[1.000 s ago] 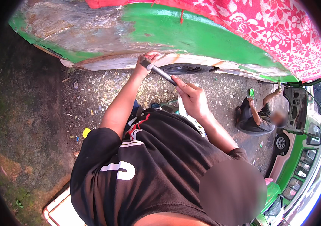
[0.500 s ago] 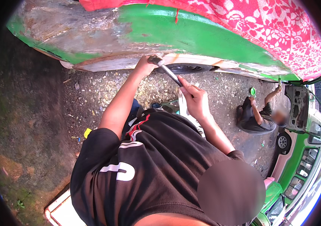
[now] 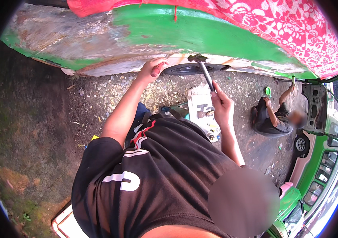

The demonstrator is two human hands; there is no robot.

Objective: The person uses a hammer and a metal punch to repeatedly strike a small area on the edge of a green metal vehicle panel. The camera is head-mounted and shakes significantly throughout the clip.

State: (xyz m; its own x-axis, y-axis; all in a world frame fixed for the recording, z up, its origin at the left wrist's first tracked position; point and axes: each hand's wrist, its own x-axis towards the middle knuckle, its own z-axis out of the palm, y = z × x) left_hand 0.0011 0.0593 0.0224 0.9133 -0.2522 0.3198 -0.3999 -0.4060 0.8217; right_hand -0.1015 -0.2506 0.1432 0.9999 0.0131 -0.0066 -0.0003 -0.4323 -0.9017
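Note:
My left hand [image 3: 150,71] grips a red-handled tool [image 3: 155,70] against the lower edge of the vehicle's green body panel [image 3: 189,31], which has rusty, bare patches. The tool's working end is too small to make out. My right hand [image 3: 222,103] holds a hammer [image 3: 205,72] by its handle; the dark head is raised to the right of my left hand, over the pale lower trim. A dark wheel [image 3: 185,70] shows beneath that trim.
A red floral cloth [image 3: 292,35] drapes over the vehicle. Tools lie on a white board [image 3: 197,99] below my hands. A crouching co-worker [image 3: 272,123] at right holds a green container [image 3: 267,91]. Another green-and-white van [image 3: 316,162] stands at far right, on debris-strewn ground [image 3: 93,91].
The hammer has swung rightward, away from my left hand, and my right hand has moved right with it. The red handle in my left hand now shows clearly.

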